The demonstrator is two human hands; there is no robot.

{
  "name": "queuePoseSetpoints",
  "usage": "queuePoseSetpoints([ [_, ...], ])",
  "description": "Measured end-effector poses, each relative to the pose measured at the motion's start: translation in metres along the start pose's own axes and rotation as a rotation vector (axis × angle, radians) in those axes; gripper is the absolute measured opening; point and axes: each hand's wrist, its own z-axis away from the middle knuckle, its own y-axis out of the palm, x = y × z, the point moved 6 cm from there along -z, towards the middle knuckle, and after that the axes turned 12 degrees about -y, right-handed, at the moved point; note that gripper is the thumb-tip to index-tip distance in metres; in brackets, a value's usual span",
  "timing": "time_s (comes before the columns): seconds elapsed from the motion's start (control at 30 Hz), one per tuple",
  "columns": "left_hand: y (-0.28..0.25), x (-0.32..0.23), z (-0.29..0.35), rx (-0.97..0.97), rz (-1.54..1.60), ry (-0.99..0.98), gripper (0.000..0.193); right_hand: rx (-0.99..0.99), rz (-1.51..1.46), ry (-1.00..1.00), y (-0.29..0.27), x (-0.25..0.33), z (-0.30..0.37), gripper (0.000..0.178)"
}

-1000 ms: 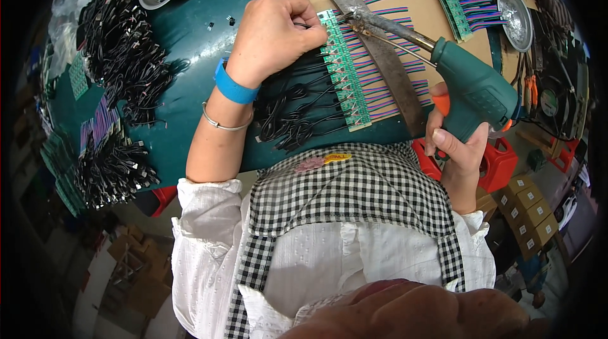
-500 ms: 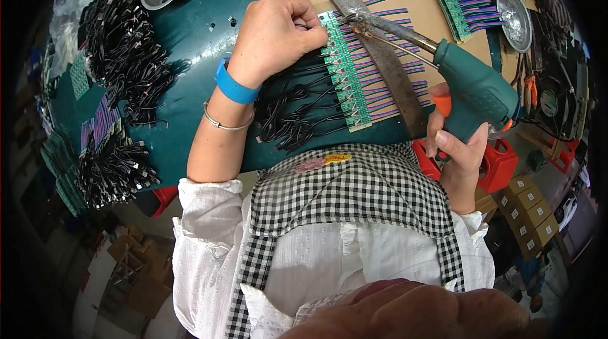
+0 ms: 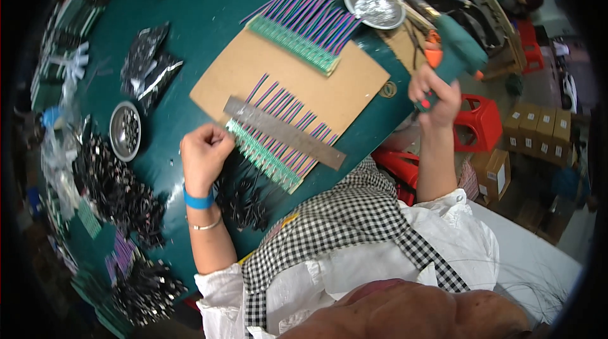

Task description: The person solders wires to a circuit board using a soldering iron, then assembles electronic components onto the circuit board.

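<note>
My right hand (image 3: pixel 437 95) grips a green soldering gun (image 3: pixel 461 48) with an orange trigger, raised at the right. Its metal barrel points up and left, near a metal bowl (image 3: pixel 378 21) of silvery material. My left hand (image 3: pixel 206 152) is closed at the far left end of a green circuit board strip (image 3: pixel 266 160); whatever its fingers hold is hidden. Black cables (image 3: pixel 244 203) run from the strip's near side, and striped coloured wires (image 3: pixel 288 106) fan out from its far side. A flat metal bar (image 3: pixel 285 131) lies across those wires.
Beneath the strip lies a brown board (image 3: pixel 218 79), with a second wired strip group (image 3: pixel 297 41) at its far side. A bowl of small black parts (image 3: pixel 126 130), bundled black cables (image 3: pixel 120 193) and dark plastic bags (image 3: pixel 149 67) are left. Red stools (image 3: pixel 475 124) stand at right.
The soldering gun has moved away from the strip, up and right toward the metal bowl. My left hand stays at the strip's end. The whole view has turned and shifted.
</note>
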Motion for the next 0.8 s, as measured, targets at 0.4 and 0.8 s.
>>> queuePoseSetpoints([
  [0.4,0.0,-0.014,-0.002,0.026,-0.052,0.071,0.014,0.125,0.228,0.064,0.014,-0.013,0.015,0.042],
  [0.8,-0.007,-0.005,0.019,0.059,0.134,0.034,0.012,0.32,0.161,0.119,0.056,0.005,0.033,0.04],
])
